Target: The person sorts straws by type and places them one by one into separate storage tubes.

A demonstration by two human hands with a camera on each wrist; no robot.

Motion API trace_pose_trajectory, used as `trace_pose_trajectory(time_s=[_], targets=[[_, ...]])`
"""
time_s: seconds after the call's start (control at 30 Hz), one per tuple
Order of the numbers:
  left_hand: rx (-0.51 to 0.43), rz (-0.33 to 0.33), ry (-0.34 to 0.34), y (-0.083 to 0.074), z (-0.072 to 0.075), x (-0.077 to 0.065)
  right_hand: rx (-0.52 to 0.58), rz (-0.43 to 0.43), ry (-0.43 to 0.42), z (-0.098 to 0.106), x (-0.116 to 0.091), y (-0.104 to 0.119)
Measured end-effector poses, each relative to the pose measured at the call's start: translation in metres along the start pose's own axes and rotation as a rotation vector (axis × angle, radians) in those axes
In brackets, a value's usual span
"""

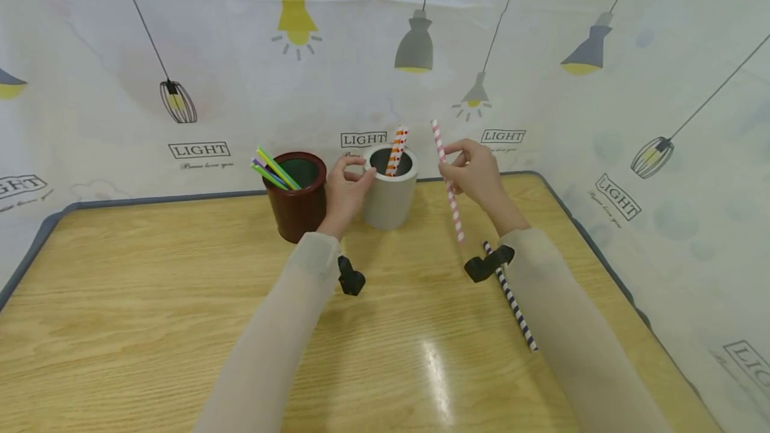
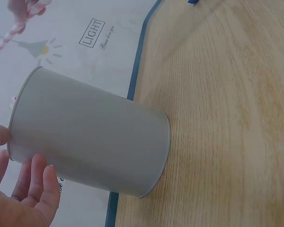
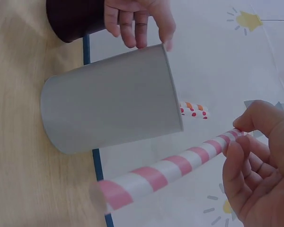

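A pink-and-white striped paper straw (image 1: pixel 451 200) is pinched near its upper end by my right hand (image 1: pixel 477 172). It hangs slightly tilted, right of a pale grey cylindrical cup (image 1: pixel 387 206). My left hand (image 1: pixel 347 192) holds the cup's left side at the rim, thumb and fingertips against it. Inside the cup lean paper straws with orange and red patterns (image 1: pixel 397 151). On the table below my right wrist lies a navy-and-white striped straw (image 1: pixel 514 303). Between the right fingers, the pink straw (image 3: pixel 165 172) points its lower end toward the right wrist camera.
Left of the grey cup stands a dark red cylindrical cup (image 1: pixel 296 212) holding several green, purple and blue straws (image 1: pixel 277 169). Both cups stand near the back edge of the wooden table (image 1: pixel 150 306). A lamp-printed sheet (image 1: pixel 240 52) hangs behind.
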State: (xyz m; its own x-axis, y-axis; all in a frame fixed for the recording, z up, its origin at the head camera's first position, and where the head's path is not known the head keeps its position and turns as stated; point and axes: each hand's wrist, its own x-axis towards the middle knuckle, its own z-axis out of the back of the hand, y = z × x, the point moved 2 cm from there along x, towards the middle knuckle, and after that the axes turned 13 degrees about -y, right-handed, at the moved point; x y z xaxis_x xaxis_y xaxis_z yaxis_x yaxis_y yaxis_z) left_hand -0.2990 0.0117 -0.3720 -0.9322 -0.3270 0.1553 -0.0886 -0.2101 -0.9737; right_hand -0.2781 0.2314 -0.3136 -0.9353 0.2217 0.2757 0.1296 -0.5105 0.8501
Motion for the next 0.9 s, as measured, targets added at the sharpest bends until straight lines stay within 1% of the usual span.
trace_pose_trajectory(time_s=[0.2, 0.4, 0.6, 0.73, 0.9], targets=[[-0.010, 0.002, 0.003, 0.000, 0.000, 0.000, 0.046, -0.026, -0.041, -0.007, 0.015, 0.012], [-0.013, 0.004, 0.005, 0.001, 0.001, 0.001, 0.089, 0.014, -0.081, -0.013, 0.033, 0.023], [-0.014, -0.007, -0.012, -0.002, 0.002, 0.001, 0.123, 0.021, -0.116, -0.020, 0.046, 0.039], [-0.009, -0.004, -0.004, -0.002, 0.002, 0.001, 0.180, 0.023, -0.172, -0.024, 0.051, 0.048], [-0.004, 0.000, 0.010, 0.000, 0.001, 0.001, 0.230, 0.030, -0.241, -0.028, 0.057, 0.054]])
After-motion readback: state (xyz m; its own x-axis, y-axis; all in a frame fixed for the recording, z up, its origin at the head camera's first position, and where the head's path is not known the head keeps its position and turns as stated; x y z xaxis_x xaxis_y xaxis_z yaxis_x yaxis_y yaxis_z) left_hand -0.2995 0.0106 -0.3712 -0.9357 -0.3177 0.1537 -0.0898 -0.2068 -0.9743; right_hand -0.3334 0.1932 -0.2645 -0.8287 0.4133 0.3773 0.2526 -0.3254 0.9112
